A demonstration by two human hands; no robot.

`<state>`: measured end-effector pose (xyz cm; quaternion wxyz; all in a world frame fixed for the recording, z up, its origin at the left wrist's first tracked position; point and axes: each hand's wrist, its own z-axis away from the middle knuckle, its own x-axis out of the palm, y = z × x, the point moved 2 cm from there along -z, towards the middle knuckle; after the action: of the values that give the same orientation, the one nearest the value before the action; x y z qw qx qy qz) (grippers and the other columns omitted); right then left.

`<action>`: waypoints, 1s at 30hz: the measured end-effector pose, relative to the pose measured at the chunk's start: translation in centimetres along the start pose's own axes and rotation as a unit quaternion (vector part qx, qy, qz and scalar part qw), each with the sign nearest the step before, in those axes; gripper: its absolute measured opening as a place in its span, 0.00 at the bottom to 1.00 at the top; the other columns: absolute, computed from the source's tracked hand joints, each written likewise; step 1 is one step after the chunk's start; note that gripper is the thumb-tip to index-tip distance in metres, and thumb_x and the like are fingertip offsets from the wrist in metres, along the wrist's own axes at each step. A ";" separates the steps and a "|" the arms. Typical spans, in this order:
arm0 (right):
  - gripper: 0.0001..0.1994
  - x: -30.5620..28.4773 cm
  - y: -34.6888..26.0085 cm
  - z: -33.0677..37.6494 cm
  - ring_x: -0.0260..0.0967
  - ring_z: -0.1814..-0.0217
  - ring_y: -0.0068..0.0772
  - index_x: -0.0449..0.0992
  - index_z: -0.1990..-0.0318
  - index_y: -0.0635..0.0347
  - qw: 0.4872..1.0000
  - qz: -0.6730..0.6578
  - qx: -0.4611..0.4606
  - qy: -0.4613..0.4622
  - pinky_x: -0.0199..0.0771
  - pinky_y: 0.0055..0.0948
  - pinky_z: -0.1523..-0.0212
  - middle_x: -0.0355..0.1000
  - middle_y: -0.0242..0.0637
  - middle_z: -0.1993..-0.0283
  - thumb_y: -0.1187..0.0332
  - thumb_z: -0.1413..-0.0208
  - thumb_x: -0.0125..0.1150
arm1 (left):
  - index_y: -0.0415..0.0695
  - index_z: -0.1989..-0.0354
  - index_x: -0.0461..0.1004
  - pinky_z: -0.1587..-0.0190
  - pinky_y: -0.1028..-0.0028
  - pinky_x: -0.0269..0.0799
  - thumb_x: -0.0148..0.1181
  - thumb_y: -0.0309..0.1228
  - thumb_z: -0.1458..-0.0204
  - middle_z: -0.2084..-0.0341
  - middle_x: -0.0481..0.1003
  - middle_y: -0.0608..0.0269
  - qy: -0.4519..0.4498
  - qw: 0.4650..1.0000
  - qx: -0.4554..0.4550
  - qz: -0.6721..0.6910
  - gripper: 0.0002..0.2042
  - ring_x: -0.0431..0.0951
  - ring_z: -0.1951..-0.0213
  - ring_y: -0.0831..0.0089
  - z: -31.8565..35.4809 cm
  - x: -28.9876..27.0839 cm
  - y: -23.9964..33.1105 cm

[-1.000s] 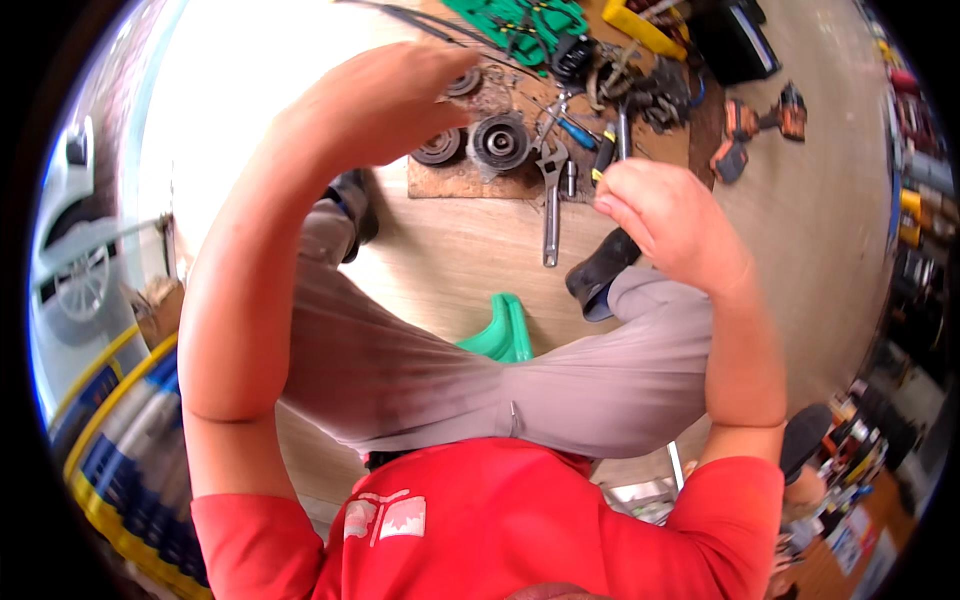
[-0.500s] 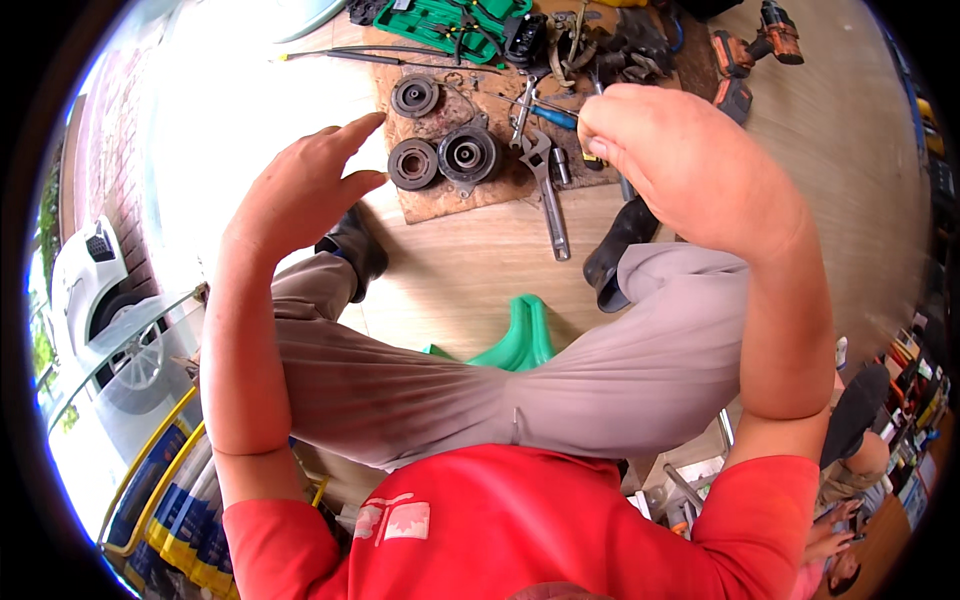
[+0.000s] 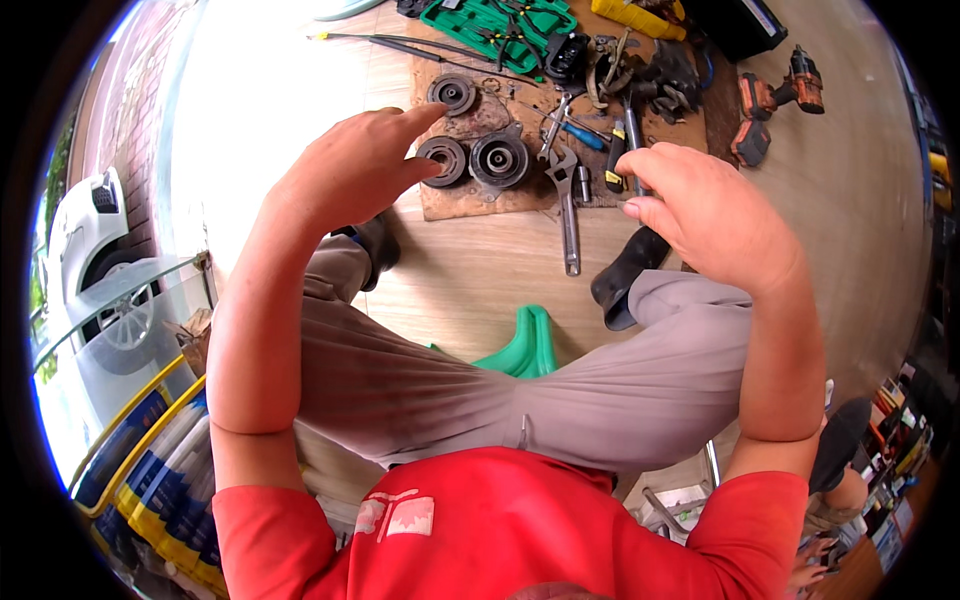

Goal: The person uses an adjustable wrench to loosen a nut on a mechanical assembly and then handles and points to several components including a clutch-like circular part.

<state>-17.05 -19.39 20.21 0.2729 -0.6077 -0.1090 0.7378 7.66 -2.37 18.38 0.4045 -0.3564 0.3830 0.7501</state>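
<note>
Green tool case [image 3: 500, 25] open — tools inside.

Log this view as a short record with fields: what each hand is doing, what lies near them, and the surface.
Left hand: open, empty, fingers spread, reaching toward a round dark pulley disc
Right hand: raised, fingers curled, nothing visibly held
Near the hands: second disc, third disc, adjustable wrench
Surface: cardboard sheet on wooden floor
Further back: green tool case, cordless drill
Seat: green stool

Left hand [image 3: 345, 180] beside dark pulleys [image 3: 472, 158]
</note>
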 end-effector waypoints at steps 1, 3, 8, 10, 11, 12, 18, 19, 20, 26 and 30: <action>0.10 0.1 -0.1 -0.1 0.70 0.56 0.55 0.71 0.60 0.62 1.000 -0.002 -0.008 0.009 0.70 0.49 0.56 0.72 0.48 0.63 0.66 0.41 0.61 | 0.49 0.31 0.63 0.46 0.58 0.71 0.61 0.37 0.41 0.52 0.78 0.46 0.002 1.000 0.004 0.000 0.29 0.76 0.49 0.50 0.0 0.0 -0.1; 0.12 0.2 -0.1 -0.3 0.70 0.53 0.54 0.71 0.53 0.63 1.000 0.002 0.006 -0.019 0.70 0.46 0.53 0.72 0.48 0.59 0.69 0.42 0.61 | 0.49 0.32 0.63 0.46 0.58 0.71 0.61 0.37 0.42 0.52 0.78 0.46 0.003 1.000 0.012 -0.001 0.29 0.77 0.49 0.50 0.1 0.0 -0.4; 0.16 0.5 -0.4 -1.0 0.70 0.52 0.54 0.72 0.49 0.64 0.999 0.000 0.022 -0.036 0.71 0.44 0.51 0.72 0.48 0.56 0.70 0.43 0.62 | 0.48 0.32 0.64 0.45 0.58 0.71 0.61 0.37 0.42 0.52 0.78 0.45 0.015 1.000 0.016 0.005 0.28 0.76 0.49 0.49 0.4 0.0 -0.8; 0.16 0.6 -0.6 -1.3 0.70 0.52 0.54 0.71 0.48 0.64 0.999 0.010 0.016 -0.031 0.70 0.44 0.51 0.72 0.48 0.56 0.70 0.43 0.62 | 0.48 0.33 0.64 0.45 0.57 0.71 0.61 0.37 0.42 0.52 0.77 0.45 0.018 1.000 0.015 0.008 0.28 0.76 0.49 0.49 0.5 0.0 -0.9; 0.17 0.6 -0.6 -1.3 0.70 0.51 0.54 0.71 0.48 0.64 1.000 0.006 0.008 -0.027 0.70 0.44 0.50 0.72 0.48 0.56 0.70 0.43 0.62 | 0.48 0.33 0.65 0.45 0.57 0.71 0.61 0.37 0.42 0.52 0.77 0.45 0.017 1.000 0.013 0.009 0.28 0.76 0.49 0.49 0.5 0.0 -0.9; 0.17 0.6 -0.7 -1.4 0.70 0.51 0.54 0.71 0.47 0.64 1.000 0.006 0.008 -0.029 0.71 0.44 0.50 0.72 0.48 0.55 0.70 0.43 0.63 | 0.48 0.33 0.65 0.45 0.57 0.71 0.61 0.38 0.43 0.52 0.77 0.45 0.017 1.000 0.012 0.006 0.28 0.76 0.48 0.49 0.5 -0.1 -0.9; 0.20 0.7 -0.6 -1.7 0.70 0.49 0.54 0.71 0.45 0.64 0.999 0.013 0.003 -0.032 0.71 0.43 0.48 0.73 0.49 0.53 0.70 0.44 0.63 | 0.47 0.33 0.65 0.45 0.57 0.71 0.61 0.38 0.43 0.52 0.77 0.45 0.013 1.000 0.017 0.002 0.28 0.76 0.48 0.48 0.5 -0.2 -0.9; 0.20 0.7 -0.6 -1.8 0.70 0.49 0.54 0.70 0.44 0.65 0.999 0.013 0.007 -0.034 0.71 0.43 0.48 0.73 0.49 0.52 0.70 0.44 0.64 | 0.47 0.33 0.65 0.44 0.57 0.71 0.61 0.38 0.43 0.52 0.77 0.45 0.014 1.000 0.019 0.004 0.28 0.76 0.48 0.48 0.5 -0.2 -0.9; 0.20 0.7 -0.7 -1.8 0.70 0.49 0.54 0.70 0.44 0.65 0.999 0.012 0.002 -0.031 0.71 0.43 0.48 0.73 0.50 0.53 0.70 0.44 0.64 | 0.47 0.33 0.65 0.44 0.57 0.71 0.61 0.38 0.43 0.52 0.77 0.45 0.011 1.000 0.017 0.004 0.28 0.76 0.48 0.48 0.5 -0.2 -0.9; 0.20 0.7 -0.7 -1.7 0.70 0.50 0.55 0.70 0.45 0.64 0.999 0.006 0.005 -0.035 0.71 0.44 0.49 0.72 0.49 0.54 0.68 0.44 0.64 | 0.46 0.33 0.65 0.44 0.57 0.70 0.61 0.38 0.42 0.52 0.77 0.45 0.005 1.000 0.016 0.004 0.28 0.76 0.47 0.49 0.4 0.0 -0.9; 0.20 0.7 -0.8 -1.5 0.70 0.50 0.55 0.70 0.45 0.64 1.000 0.006 -0.001 -0.031 0.71 0.45 0.50 0.72 0.49 0.55 0.67 0.44 0.64 | 0.46 0.33 0.64 0.44 0.58 0.70 0.61 0.38 0.42 0.52 0.77 0.46 0.007 1.000 0.016 0.011 0.28 0.75 0.47 0.49 0.3 0.2 -0.8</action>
<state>-15.45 -18.61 19.66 0.2645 -0.5857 -0.1142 0.7576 8.26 -1.76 18.13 0.3994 -0.3511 0.4011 0.7458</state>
